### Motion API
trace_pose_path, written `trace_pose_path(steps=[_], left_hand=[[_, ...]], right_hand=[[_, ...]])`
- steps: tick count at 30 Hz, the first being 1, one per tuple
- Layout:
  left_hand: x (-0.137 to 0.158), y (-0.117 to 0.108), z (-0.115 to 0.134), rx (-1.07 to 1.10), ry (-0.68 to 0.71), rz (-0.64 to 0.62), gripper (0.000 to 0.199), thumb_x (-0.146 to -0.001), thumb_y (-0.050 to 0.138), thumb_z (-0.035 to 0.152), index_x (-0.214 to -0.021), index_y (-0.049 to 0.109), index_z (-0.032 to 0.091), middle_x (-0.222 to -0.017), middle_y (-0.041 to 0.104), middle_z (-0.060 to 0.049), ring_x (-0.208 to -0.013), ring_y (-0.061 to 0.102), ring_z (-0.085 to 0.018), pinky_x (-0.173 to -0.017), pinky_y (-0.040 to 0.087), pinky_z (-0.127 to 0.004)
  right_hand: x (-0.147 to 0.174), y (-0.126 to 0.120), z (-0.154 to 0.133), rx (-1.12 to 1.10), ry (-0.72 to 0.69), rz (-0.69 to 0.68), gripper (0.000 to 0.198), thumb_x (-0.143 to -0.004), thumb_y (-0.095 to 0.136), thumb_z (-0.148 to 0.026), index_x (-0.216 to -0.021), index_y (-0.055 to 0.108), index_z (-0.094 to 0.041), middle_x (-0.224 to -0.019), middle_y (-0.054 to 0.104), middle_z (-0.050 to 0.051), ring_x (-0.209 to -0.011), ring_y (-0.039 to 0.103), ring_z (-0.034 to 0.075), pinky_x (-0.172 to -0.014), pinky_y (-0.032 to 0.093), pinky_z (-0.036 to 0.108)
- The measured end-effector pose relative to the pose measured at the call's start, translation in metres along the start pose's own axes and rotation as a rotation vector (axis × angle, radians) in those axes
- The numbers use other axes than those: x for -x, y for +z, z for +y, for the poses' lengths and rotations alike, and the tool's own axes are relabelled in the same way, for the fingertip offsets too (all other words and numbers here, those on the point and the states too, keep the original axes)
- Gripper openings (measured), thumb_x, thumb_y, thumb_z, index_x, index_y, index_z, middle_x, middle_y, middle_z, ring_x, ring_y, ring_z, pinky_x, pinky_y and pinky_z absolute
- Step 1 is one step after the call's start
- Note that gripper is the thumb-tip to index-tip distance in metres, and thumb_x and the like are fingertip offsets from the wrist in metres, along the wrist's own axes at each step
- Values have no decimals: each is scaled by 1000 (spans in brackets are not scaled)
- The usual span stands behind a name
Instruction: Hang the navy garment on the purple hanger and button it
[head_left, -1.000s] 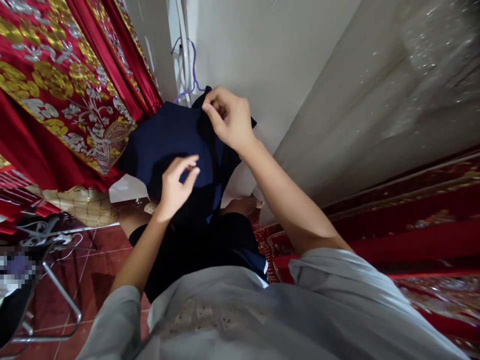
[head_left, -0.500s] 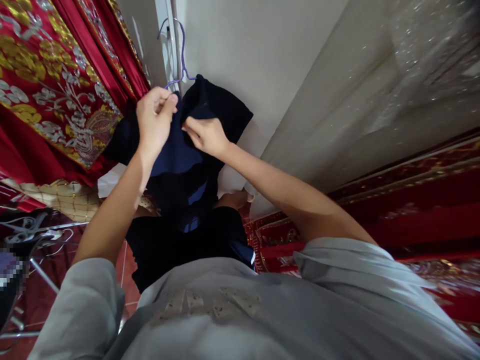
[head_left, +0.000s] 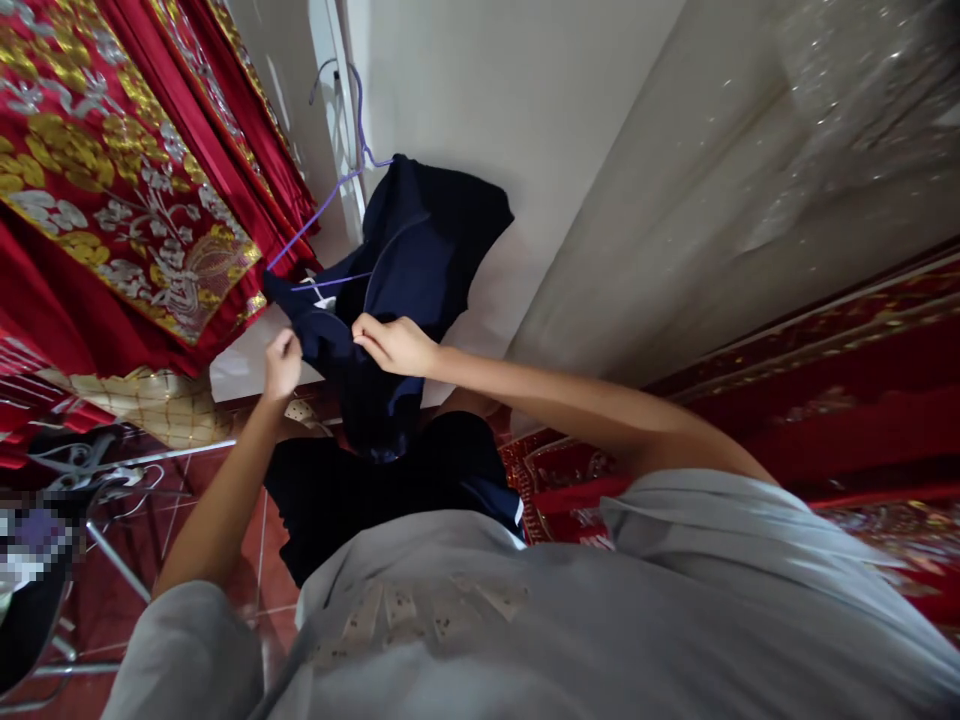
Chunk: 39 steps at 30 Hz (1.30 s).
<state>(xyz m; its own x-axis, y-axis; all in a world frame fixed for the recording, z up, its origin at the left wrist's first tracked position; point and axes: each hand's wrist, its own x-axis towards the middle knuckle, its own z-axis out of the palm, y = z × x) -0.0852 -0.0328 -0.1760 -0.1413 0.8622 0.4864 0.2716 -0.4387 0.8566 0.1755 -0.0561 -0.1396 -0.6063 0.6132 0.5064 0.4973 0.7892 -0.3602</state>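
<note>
One navy garment now gapes wider at its top than a moment ago, baring the purple hanger's left arm and lower bar; it seems looser there. It hangs before you: your right hand grip pinches the opening's edge; your left hand grip is curled closed at its left edge, contents hidden.

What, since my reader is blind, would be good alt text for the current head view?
Someone's right hand pinches a navy garment partly on a purple hanger, while the left hand is curled by the garment's edge. Red cloth with gold and silver patterns hangs at the picture's left.
</note>
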Motion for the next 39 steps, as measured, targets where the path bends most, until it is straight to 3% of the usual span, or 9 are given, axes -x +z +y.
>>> trace_pose_path(steps=[5, 7, 12, 16, 20, 26, 30, 34, 39], left_hand=[[10, 34, 15, -74, 17, -288, 33, -86, 81, 36, -70, 64, 13, -59, 57, 4, -61, 49, -10, -66, 45, -24], [6, 44, 38, -29, 71, -247, 33, -96, 70, 45, -85, 68, 13, -75, 65, 0, -70, 57, -12, -71, 49, -24], [8, 74, 100, 12, 331, -105, 39, -102, 58, 56, -99, 70, 18, -93, 67, -6, -90, 65, -18, -84, 53, -29], [11, 95, 108, -101, 400, -127, 43, -101, 53, 61, -98, 68, 21, -113, 66, -10, -112, 63, -23, -98, 52, -35], [17, 100, 75, -19, 238, -379, 54, -105, 34, 66, -106, 64, 21, -113, 67, -12, -119, 61, -26, -105, 49, -41], [39, 72, 38, -135, -94, -770, 60, -90, 57, 74, -68, 48, 19, -67, 50, -3, -72, 54, -20, -74, 48, -35], [41, 57, 45, 21, -204, -697, 57, -85, 65, 73, -83, 60, 16, -81, 63, -7, -84, 60, -22, -83, 48, -36], [42, 57, 57, 214, -383, -849, 74, -95, 34, 80, -120, 69, 19, -115, 72, -14, -120, 62, -31, -103, 46, -45], [47, 51, 50, -172, -302, -1122, 60, -89, 64, 64, -127, 70, 18, -121, 74, -14, -122, 64, -34, -105, 49, -43]], right_hand=[[2, -26, 21, -28, 67, -10, 22, -104, 40, -34, -105, 57, -19, -83, 64, 5, -71, 57, 19, -71, 39, 32], [3, -33, 29, -109, 78, -102, 9, -94, 56, -24, -101, 58, -19, -91, 66, 6, -83, 61, 21, -79, 44, 34], [-1, -40, 18, -632, 150, -253, 57, -66, 85, -29, -116, 59, -18, -123, 64, 11, -111, 61, 26, -95, 54, 40], [-7, -46, -9, -880, 418, -255, 39, -73, 77, -39, -103, 67, -17, -101, 68, 9, -98, 64, 26, -90, 56, 41], [-7, -67, -18, -591, 417, -283, 20, -74, 72, -35, -78, 65, -17, -75, 62, 5, -80, 61, 22, -76, 52, 36], [-12, -98, 18, 142, 360, -129, 9, -77, 63, -21, -70, 60, -17, -74, 63, 9, -79, 64, 26, -72, 45, 36], [-35, -92, 57, 80, 406, 178, 16, -88, 60, -30, -95, 65, -16, -99, 71, 14, -97, 67, 31, -88, 52, 41], [-62, -69, 86, -60, 398, 308, 32, -86, 64, -32, -115, 59, -17, -120, 68, 14, -114, 64, 29, -105, 50, 44], [-54, -55, 108, -179, 483, 155, 18, -82, 67, -33, -78, 56, -21, -85, 67, 7, -93, 66, 28, -92, 54, 44]])
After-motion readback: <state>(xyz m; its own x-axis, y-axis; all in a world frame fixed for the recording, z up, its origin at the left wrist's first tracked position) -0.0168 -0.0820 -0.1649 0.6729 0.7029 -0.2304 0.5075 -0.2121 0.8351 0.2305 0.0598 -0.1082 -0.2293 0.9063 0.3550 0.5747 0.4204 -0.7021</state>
